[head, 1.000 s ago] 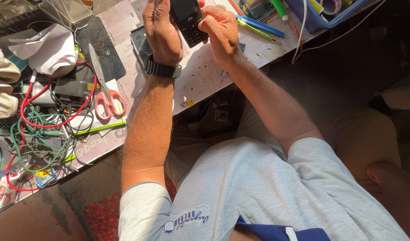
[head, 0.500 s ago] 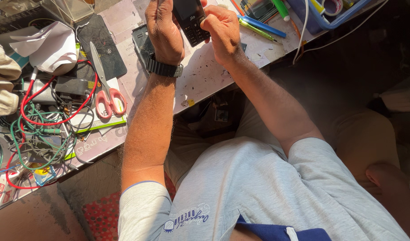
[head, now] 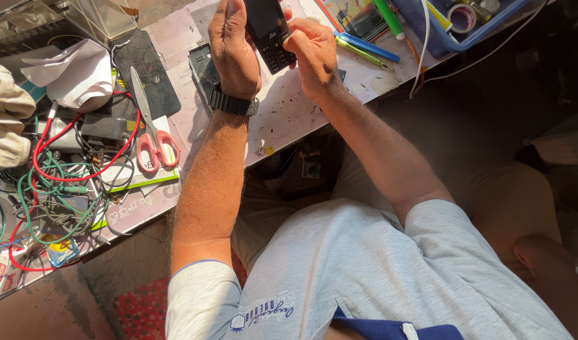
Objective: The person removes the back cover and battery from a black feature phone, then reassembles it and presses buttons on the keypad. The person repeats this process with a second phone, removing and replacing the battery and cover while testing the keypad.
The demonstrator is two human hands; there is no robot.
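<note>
- The left hand (head: 233,47) was wrapped around a black keypad phone (head: 269,31), steadying it above the worktable (head: 289,119)
- The right hand (head: 313,53) pinched its lower edge, fingers closed on it
- Scissors (head: 149,129) lay unused beside tangled wires (head: 56,189)

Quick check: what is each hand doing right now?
Left hand: closed around the black keypad phone.
Right hand: fingers curled on the phone's lower edge, gripping it too.
</note>
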